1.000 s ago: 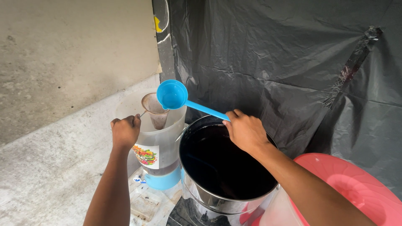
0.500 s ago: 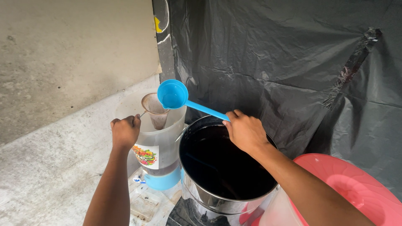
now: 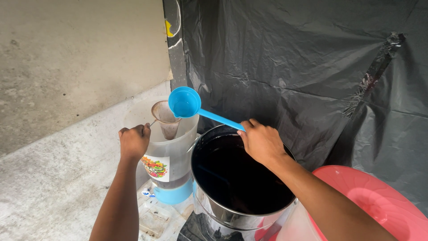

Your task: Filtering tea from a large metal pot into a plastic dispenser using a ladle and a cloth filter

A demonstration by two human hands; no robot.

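Blue ladle [image 3: 186, 102] handle lies inside right hand [image 3: 261, 142] fingers [image 3: 248, 127].

Dispenser [image 3: 167, 165], pot [image 3: 223, 214] on concrete floor [image 3: 53, 187]

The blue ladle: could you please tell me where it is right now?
In the head view, the blue ladle is held by the right hand, its bowl raised beside the strainer atop the clear container, left of the steel pot.

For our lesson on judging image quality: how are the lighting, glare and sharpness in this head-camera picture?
Head view: soft, even daylight, no hard shadows; faint sheen on the black plastic sheet; the dark liquid in the steel pot reflects little; the blue ladle and both hands are sharp, no motion blur.
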